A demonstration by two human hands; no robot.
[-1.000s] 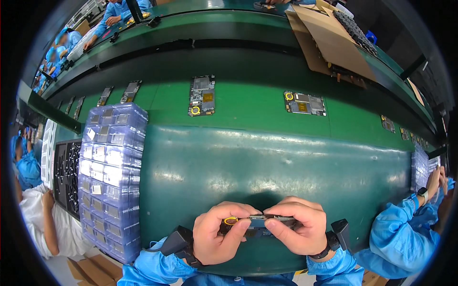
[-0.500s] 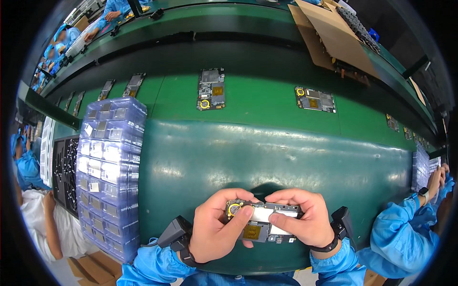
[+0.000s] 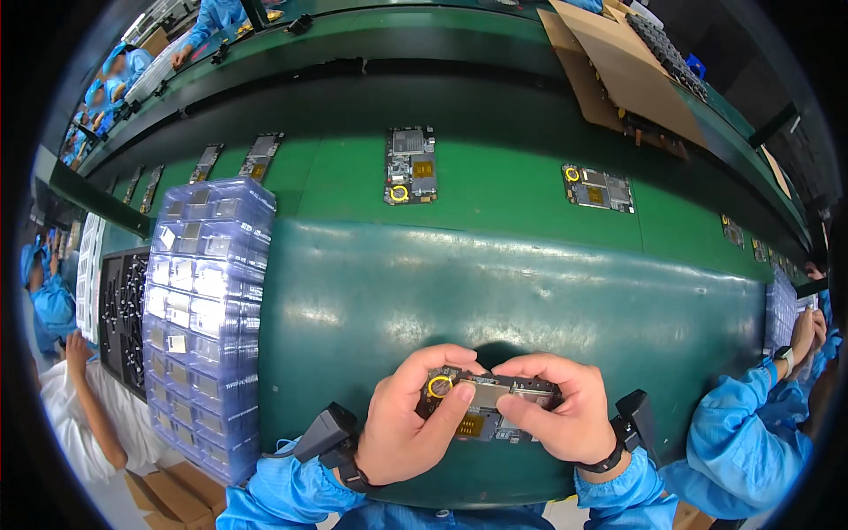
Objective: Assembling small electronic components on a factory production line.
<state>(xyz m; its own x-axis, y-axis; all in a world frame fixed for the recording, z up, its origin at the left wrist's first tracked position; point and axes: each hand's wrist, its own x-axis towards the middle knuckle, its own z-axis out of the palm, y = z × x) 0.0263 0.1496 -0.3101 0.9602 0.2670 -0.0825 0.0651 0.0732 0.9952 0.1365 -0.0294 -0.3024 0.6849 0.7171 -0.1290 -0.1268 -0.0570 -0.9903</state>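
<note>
- Counter (image 3: 512, 291): dark green, near edge at the wearer's body; its surface stretches from the hands to the far edge, so most moving room looks to be forward.
- Green strip (image 3: 327, 190): past the counter's far edge; bears loose boards, including an upright board (image 3: 411, 165) and a sideways board (image 3: 598, 188), well apart from each other.
- Tray stack (image 3: 252, 353): clear plastic, along the counter's left edge; a wide leftward elbow swing could knock it.
- Co-worker's sleeve (image 3: 751, 433): blue, beyond the right forearm at the counter's right end; limits reach that way.
- Left hand (image 3: 411, 428): grip closed on the held board's left end, thumb on its face.
- Right hand (image 3: 570, 415): grip closed on the right end, thumb on top.
- Held board (image 3: 486, 397): between both hands, over the counter's near-edge middle. Uneven thumb pressure could flex it or stress parts; a loose pinch could drop it.
- Yellow ring (image 3: 440, 386): on that board's left end, beside the left thumb; a sliding thumb might scuff it.
</note>
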